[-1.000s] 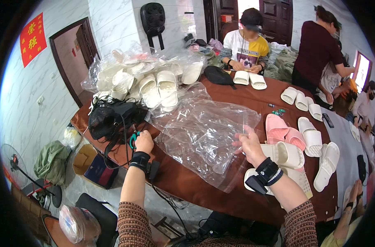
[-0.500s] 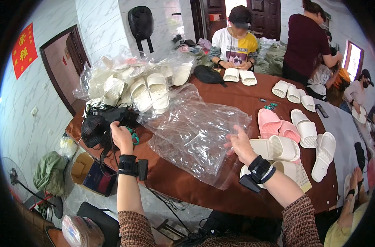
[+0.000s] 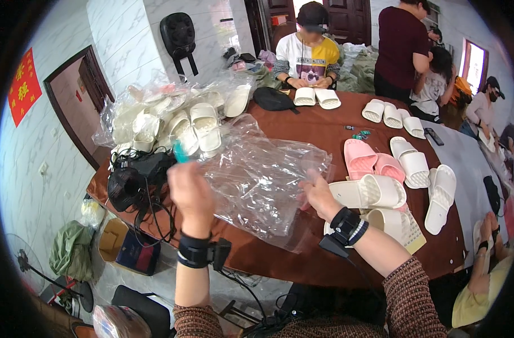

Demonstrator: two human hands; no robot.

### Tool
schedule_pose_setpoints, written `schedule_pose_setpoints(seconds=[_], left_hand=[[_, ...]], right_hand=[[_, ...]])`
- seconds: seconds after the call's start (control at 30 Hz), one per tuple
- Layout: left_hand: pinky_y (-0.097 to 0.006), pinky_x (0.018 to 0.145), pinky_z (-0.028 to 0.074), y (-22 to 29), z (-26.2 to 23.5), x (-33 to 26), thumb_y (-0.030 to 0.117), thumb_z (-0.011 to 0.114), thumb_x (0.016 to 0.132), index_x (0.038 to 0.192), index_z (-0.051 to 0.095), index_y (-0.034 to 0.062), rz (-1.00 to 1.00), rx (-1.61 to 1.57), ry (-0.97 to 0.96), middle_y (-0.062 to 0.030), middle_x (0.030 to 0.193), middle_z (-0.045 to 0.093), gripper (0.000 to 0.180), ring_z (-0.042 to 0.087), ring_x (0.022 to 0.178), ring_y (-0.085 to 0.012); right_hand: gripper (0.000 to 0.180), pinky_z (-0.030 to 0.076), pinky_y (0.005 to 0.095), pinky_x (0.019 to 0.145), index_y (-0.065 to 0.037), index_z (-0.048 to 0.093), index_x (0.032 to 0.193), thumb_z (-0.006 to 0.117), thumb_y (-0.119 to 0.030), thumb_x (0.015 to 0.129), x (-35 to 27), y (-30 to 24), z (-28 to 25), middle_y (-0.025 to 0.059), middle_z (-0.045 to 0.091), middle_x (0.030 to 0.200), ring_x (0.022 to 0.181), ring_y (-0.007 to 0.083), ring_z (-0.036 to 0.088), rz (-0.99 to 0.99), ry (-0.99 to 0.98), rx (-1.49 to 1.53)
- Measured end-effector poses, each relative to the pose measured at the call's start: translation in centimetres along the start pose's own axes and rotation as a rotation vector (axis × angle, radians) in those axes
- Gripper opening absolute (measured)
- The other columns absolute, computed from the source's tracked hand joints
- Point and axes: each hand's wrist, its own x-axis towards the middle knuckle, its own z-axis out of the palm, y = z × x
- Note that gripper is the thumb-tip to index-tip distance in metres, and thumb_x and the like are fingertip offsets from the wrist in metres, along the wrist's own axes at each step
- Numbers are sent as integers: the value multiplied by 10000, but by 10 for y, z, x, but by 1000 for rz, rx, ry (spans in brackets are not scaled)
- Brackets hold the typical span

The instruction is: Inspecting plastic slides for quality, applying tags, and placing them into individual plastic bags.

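Observation:
My left hand, blurred by motion, is closed around teal-handled scissors, which stick up past the fingers near the black cap and cables. A large clear plastic bag lies crumpled on the brown-covered table between my hands. At the bag's right edge, my right hand has its fingers closed on the plastic. Just right of that hand lie white slippers on a yellowish sheet, with pink slippers behind them.
Bagged white slippers are heaped at the far left, behind a black mesh cap. More white slippers stand at the right. A co-worker sits across the table. A cardboard box and fan are at the lower left.
My left hand has lifted the scissors off the table beside the cap and swung right toward the bag. My right hand's fingers have closed from spread onto the bag's edge. The view has shifted slightly.

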Motion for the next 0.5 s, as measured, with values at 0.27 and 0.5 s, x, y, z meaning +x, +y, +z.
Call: schedule_pose_setpoints(seconds=[0.27,0.5], left_hand=[[-386,823,428,31,35,-95,76,561,790,879,582,98,349,-70,-938,-71,881,571,94,560,887,-258],[-437,852,439,5,50,-99,82,559,816,913,630,106,211,-14,-1048,-79,910,654,122,598,954,-291]], right_hand=[[611,506,296,459,101,591,1025,554,-502,938,-42,-42,-21,127,656,873,646,171,641,91,-296,-394],[374,503,256,551,-5,656,1060,557,-351,958,-82,-86,-87,52,666,841,692,119,640,-77,-289,-439]])
